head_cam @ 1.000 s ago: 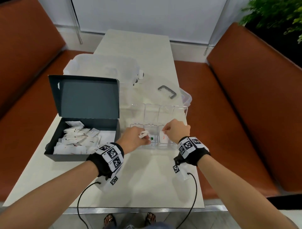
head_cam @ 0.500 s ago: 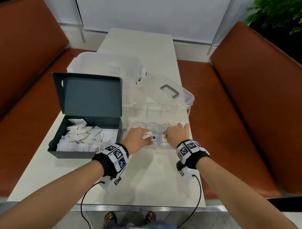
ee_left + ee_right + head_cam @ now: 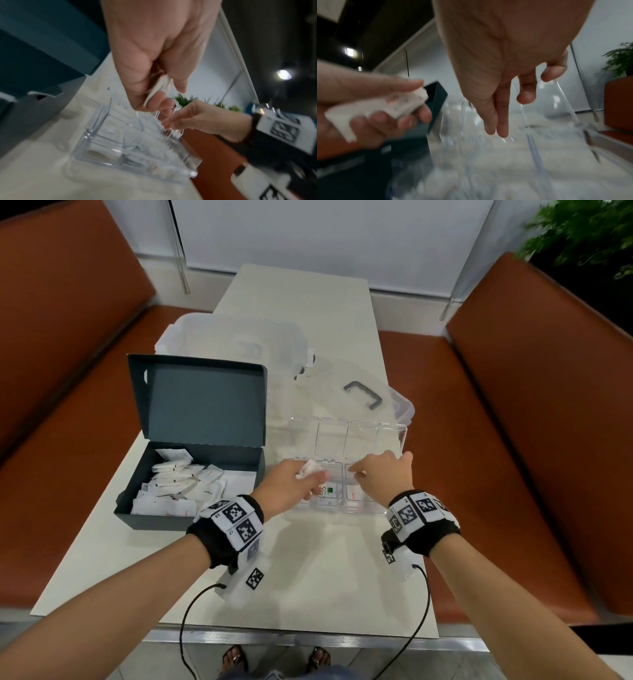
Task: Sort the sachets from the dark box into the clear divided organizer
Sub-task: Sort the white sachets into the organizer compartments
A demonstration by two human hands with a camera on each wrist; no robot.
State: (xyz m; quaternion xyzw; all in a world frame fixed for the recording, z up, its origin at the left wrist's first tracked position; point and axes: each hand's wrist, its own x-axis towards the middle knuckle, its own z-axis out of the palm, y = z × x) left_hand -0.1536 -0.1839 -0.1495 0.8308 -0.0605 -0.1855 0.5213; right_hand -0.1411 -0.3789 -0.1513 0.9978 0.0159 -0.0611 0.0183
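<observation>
The dark box (image 3: 191,518) stands open on the left of the table with several white sachets (image 3: 178,487) inside. To its right is the clear divided organizer (image 3: 394,436); a green-marked sachet (image 3: 329,491) and a red-marked sachet (image 3: 354,494) lie in its near compartments. My left hand (image 3: 315,474) hovers over the organizer's left end and grips white sachets (image 3: 310,466), seen again as sachets (image 3: 376,106) and sachets (image 3: 158,88). My right hand (image 3: 356,472) hangs over the middle compartments. Its fingers (image 3: 503,121) point down and hold nothing.
A clear storage bin (image 3: 236,344) stands behind the dark box, and its clear lid with a grey handle (image 3: 363,393) lies behind the organizer. Orange benches (image 3: 513,457) flank the table on both sides. The table's front edge (image 3: 291,635) is near my body.
My right hand has gone from curled over the near compartments to fingers stretched downward, further back. My left hand has carried its sachets slightly forward over the organizer.
</observation>
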